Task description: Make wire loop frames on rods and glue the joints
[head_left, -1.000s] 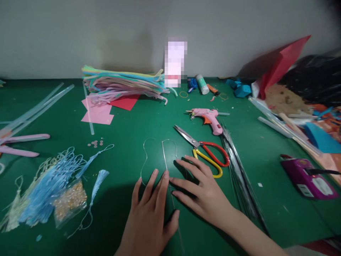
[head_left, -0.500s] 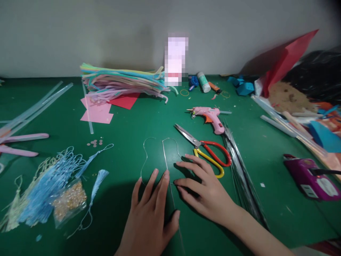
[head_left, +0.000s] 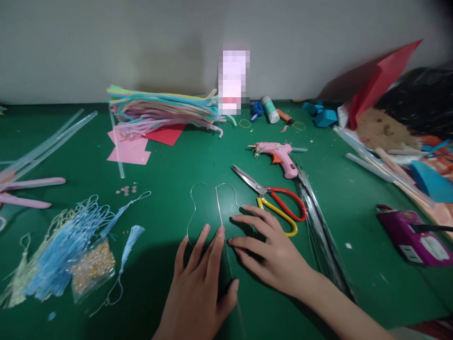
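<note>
A thin silvery wire (head_left: 218, 206), bent into curved loops at its far end with a straight stem, lies on the green table. My left hand (head_left: 203, 283) lies palm down over it with fingers spread, the index fingertip on the straight stem. To the right, my right hand (head_left: 267, 248) is spread out, its fingertips on or just over the right-hand curve. Part of the loops is hidden under my fingers. Scissors (head_left: 262, 190) with one red and one yellow handle lie just beyond my right hand, blades apart. Beside them runs a bundle of straight wires (head_left: 320, 236).
A pink glue gun (head_left: 278, 153) lies beyond the scissors. Fuzzy pipe cleaners (head_left: 166, 108) are piled at the back. Blue tassels (head_left: 67, 252) and a bag of beads (head_left: 92, 267) sit at left. A purple device (head_left: 414, 236) with a cable is at right.
My right hand's fingertips have shifted very slightly to the left. My left hand and the wire stay where they were.
</note>
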Tool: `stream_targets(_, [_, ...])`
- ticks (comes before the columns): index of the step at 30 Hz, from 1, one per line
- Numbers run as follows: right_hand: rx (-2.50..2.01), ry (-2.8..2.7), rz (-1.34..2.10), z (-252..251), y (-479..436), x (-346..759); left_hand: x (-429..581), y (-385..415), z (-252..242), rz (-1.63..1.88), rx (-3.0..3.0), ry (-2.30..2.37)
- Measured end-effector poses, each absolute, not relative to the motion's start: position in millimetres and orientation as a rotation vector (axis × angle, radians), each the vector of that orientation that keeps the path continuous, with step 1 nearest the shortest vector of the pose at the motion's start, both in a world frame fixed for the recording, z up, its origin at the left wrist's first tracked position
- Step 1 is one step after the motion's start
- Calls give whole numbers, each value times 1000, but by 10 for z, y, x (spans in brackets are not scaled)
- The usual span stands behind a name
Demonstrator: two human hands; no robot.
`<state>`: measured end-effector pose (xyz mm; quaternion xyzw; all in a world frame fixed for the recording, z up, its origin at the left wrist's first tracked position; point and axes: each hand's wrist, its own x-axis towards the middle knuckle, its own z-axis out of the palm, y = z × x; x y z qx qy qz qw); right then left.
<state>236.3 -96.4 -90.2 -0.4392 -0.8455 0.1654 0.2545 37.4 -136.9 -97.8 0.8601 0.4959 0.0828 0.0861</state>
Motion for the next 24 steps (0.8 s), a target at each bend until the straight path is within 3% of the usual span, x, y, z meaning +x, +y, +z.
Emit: stream_targets(24, [-1145, -2391, 336, -913, -973, 2376, 362, -1366, -966, 207, 2579, 1466])
